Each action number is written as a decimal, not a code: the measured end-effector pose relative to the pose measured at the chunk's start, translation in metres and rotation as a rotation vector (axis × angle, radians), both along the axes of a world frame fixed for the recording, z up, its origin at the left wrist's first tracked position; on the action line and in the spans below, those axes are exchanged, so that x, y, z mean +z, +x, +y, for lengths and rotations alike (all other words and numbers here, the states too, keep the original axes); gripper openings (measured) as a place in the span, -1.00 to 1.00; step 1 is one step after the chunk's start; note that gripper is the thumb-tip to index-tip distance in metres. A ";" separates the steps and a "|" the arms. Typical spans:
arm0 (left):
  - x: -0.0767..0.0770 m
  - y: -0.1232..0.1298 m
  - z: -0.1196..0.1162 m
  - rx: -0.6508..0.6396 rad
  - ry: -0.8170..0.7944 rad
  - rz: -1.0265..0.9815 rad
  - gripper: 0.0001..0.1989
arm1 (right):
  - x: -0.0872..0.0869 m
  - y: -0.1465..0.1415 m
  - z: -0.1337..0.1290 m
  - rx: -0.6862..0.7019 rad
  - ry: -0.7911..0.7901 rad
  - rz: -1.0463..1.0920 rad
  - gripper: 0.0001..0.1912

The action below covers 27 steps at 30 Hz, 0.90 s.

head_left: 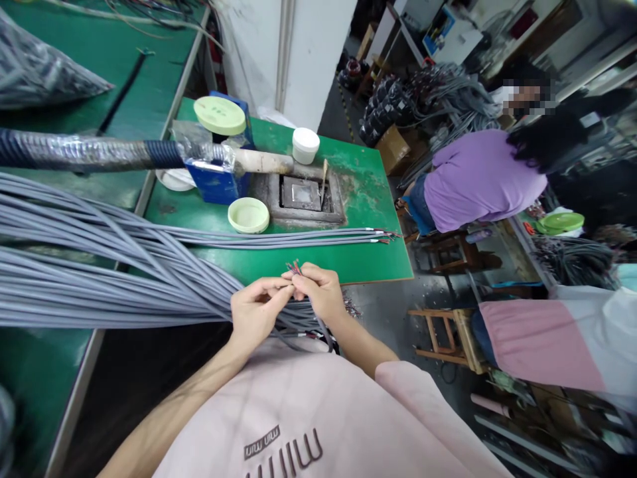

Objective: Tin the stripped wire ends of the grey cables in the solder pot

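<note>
My left hand (256,309) and my right hand (321,292) meet in front of my chest, just off the near edge of the green table. Between their pinched fingers is the stripped end of a grey cable, its thin coloured wires (294,267) fanning up past the fingertips. The right hand is closed around the cable end. The left thumb and forefinger press together on the wires, mostly hidden. A thick bundle of grey cables (114,272) runs in from the left, under and beside my hands. Several cables (298,238) lie straight along the table with bared wire ends at right.
A metal solder pot (308,211) is set in the green table (368,192), with a thin stick leaning in it. Around it are a hose (89,147), a blue box (219,182), a pale green lid (249,216) and a white tub (305,145). Two people sit at right.
</note>
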State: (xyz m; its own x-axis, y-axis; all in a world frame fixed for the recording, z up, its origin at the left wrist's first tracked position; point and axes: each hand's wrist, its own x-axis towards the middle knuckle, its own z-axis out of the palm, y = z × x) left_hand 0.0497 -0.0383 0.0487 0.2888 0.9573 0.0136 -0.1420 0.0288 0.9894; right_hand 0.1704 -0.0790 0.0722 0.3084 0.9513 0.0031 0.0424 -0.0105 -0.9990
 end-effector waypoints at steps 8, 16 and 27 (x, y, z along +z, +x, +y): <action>-0.004 0.005 0.006 -0.035 -0.294 -0.168 -0.87 | 0.005 0.010 -0.001 -0.032 0.084 -0.201 -0.79; 0.005 0.002 0.005 -0.025 -0.272 -0.114 -0.81 | -0.001 0.006 0.000 -0.112 0.097 -0.229 -0.80; -0.006 0.006 0.004 -0.046 -0.473 -0.399 -0.76 | -0.005 -0.003 0.014 -0.121 0.098 -0.180 -0.71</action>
